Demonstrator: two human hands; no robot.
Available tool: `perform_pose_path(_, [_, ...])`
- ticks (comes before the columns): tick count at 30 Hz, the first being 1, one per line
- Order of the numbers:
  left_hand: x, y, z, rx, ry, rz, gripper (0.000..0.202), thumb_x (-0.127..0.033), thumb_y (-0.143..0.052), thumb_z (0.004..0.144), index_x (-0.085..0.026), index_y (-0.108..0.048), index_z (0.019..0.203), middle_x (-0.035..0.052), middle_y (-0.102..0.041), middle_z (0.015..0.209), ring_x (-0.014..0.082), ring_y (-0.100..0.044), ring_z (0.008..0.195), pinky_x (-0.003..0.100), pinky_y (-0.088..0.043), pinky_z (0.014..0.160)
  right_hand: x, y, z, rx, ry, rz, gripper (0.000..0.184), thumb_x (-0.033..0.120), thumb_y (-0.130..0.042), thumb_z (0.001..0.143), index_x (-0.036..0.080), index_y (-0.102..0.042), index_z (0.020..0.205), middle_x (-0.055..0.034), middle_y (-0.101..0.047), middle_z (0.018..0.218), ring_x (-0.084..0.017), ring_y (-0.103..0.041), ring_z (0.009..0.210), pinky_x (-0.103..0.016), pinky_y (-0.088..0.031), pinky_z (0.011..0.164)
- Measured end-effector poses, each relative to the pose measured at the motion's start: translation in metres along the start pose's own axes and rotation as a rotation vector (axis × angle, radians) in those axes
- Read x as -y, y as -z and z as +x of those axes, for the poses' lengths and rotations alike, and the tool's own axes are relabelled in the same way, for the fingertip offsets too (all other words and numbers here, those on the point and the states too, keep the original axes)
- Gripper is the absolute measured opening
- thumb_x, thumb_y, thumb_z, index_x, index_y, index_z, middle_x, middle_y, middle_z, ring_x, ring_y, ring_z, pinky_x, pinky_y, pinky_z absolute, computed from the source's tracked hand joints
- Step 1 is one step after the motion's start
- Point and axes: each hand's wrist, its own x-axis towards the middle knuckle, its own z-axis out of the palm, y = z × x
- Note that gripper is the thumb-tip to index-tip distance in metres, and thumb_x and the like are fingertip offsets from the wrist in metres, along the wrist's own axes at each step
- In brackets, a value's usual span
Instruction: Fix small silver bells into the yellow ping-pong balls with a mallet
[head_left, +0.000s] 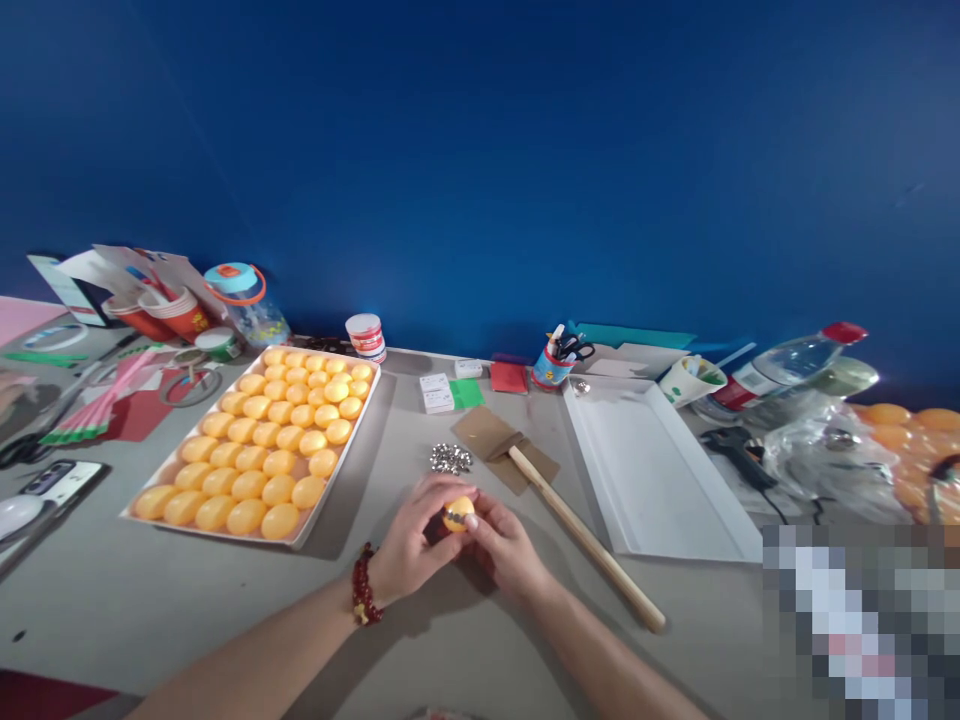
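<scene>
My left hand (420, 530) and my right hand (510, 545) are together at the middle of the table, both closed around one orange ball (458, 513). It looks like a table tennis ball and has a dark, silvery band of small bits across its front. The right thumb presses on the band, while the left fingers curl behind the ball. Just beyond the hands lies a small pile of shiny silver pieces (450, 459), too small to name exactly. A wooden stick (589, 545) lies to the right, its far end on brown paper (480, 433).
A shallow white box (301, 538) full of orange balls (279, 463) stands left; an empty white tray (660, 470) lies right. Farther back are small white boxes (436, 393), a pen holder (553, 370) and a tub (366, 338). A glue gun (739, 455) and bottle (787, 370) are far right.
</scene>
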Motion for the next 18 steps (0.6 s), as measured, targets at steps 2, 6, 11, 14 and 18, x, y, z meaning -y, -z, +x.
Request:
perform_pose_path(2, [0.0004,0.0002,-0.0006,-0.024,0.005,0.008,0.041,-0.018,-0.064,0.086,-0.024,-0.056,0.125,0.0101,-0.062,0.120,0.0248,-0.056,0.114,0.041,-0.046,0.100,-0.0007,0.0014,-0.0002,0.001,0.010,0.007,0.035,0.038,-0.080,0.076,0.018,-0.066,0.101,-0.0024,-0.067,0.088,-0.015,-0.065,0.075,-0.026,-0.055,0.067])
perform_pose_path(6, [0.0027,0.0021,0.0001,-0.052,0.011,-0.038,0.038,-0.023,-0.066,0.085,-0.024,-0.059,0.123,0.0099,-0.065,0.116,0.0257,-0.056,0.113,0.042,-0.046,0.099,-0.0011,0.0037,-0.0002,0.011,0.040,0.023,0.037,0.042,-0.076,0.080,0.016,-0.067,0.105,-0.0055,-0.067,0.090,-0.016,-0.064,0.074,-0.029,-0.057,0.066])
perform_pose_path(11, [0.0036,0.0005,0.0005,-0.042,0.022,-0.073,0.036,-0.029,-0.068,0.085,-0.024,-0.062,0.120,0.0110,-0.064,0.118,0.0267,-0.054,0.116,0.042,-0.047,0.099,-0.0011,0.0042,-0.0009,0.039,0.005,0.028,0.039,0.037,-0.079,0.077,0.016,-0.068,0.107,-0.0074,-0.070,0.095,-0.018,-0.066,0.078,-0.030,-0.057,0.069])
perform_pose_path(14, [0.0031,-0.0005,0.0009,-0.025,0.011,-0.075,0.037,-0.028,-0.069,0.085,-0.024,-0.062,0.121,0.0102,-0.066,0.117,0.0262,-0.054,0.117,0.042,-0.046,0.100,-0.0014,0.0046,-0.0009,0.035,0.001,0.033,0.035,0.034,-0.079,0.077,0.016,-0.069,0.106,-0.0056,-0.069,0.092,-0.015,-0.065,0.077,-0.028,-0.056,0.069])
perform_pose_path(18, [0.0012,-0.0002,0.0020,-0.008,0.012,-0.084,0.037,-0.026,-0.069,0.085,-0.024,-0.062,0.121,0.0095,-0.068,0.117,0.0263,-0.054,0.117,0.044,-0.044,0.103,-0.0025,0.0052,-0.0004,0.027,0.008,0.011,0.034,0.035,-0.078,0.078,0.015,-0.070,0.104,-0.0059,-0.069,0.090,-0.015,-0.065,0.075,-0.027,-0.056,0.067])
